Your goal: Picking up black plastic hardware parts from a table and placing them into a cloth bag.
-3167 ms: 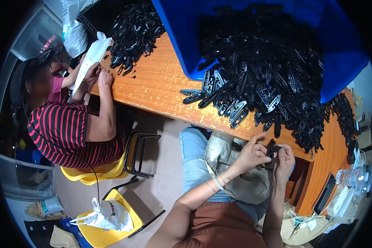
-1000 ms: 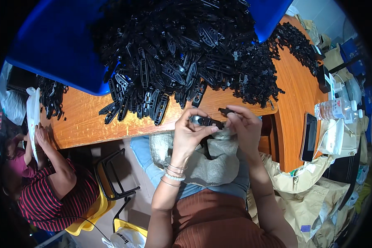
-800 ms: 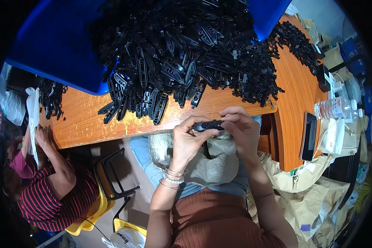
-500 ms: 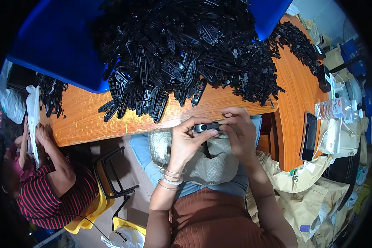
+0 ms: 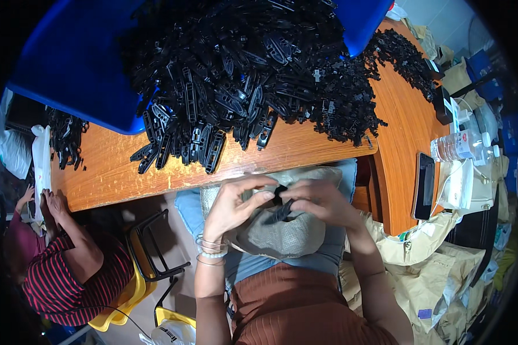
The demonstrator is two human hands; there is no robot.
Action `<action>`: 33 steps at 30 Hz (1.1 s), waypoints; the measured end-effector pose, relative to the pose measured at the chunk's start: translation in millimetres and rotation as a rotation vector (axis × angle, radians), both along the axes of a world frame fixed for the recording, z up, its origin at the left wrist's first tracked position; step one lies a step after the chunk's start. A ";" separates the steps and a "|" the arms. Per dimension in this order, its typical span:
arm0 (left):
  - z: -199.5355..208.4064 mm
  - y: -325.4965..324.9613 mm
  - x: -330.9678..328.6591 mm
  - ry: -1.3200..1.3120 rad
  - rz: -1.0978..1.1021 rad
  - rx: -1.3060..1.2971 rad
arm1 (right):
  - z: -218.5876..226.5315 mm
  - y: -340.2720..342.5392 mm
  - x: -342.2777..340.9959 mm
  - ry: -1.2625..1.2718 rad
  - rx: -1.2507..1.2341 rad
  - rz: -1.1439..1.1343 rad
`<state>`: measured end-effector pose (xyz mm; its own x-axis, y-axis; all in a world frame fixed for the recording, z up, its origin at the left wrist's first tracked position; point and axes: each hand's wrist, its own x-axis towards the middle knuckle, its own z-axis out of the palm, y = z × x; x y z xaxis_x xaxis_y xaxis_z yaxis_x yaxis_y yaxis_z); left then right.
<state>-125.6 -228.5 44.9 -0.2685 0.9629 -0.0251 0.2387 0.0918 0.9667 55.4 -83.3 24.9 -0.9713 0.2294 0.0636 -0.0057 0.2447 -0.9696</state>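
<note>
A blurred, long black plastic piece (image 5: 280, 213) is tilted over the mouth of a pale woven sack (image 5: 293, 244) on my lap. My left hand (image 5: 236, 206) is left of it, thumb and forefinger apart, holding nothing I can see. Close to the piece's upper end are the fingertips of my right hand (image 5: 322, 201), smeared by motion; whether they still touch it is unclear. Another dark patch shows between the hands, a part or the sack's opening. On the table beyond lies a heap of long black plastic parts (image 5: 213, 103).
Small black clips (image 5: 351, 112) lie right of the heap, and a blue bin (image 5: 75, 75) stands behind it. The wooden table (image 5: 259, 158) carries a phone (image 5: 424, 187) and a water bottle (image 5: 457, 146). Brown paper sacks (image 5: 414, 282) stand right; a co-worker in stripes (image 5: 77, 264) sits left.
The black piece held between both hands has dropped lower, over the sack's mouth, and blurs. My left hand has moved left and its fingers have parted; my right hand has turned downward.
</note>
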 end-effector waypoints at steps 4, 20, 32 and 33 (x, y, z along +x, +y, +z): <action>2.1 39.7 4.0 0.309 0.102 0.185 | -19.4 32.2 -18.2 0.348 0.720 -0.486; -17.3 93.1 -9.5 0.929 0.392 0.513 | -25.0 24.0 -44.3 0.114 1.066 -0.716; -40.2 35.8 36.2 -0.362 0.544 0.405 | -18.7 29.1 -61.8 0.080 1.045 -0.730; -47.3 30.5 31.8 -0.410 0.569 0.287 | -17.1 26.4 -61.1 0.132 1.052 -0.730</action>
<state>-93.7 -198.0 -2.4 -0.7494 0.6621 0.0004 -0.1543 -0.1752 0.9724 -5.6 -56.8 7.8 -0.6151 0.4835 0.6228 0.3714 0.8745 -0.3120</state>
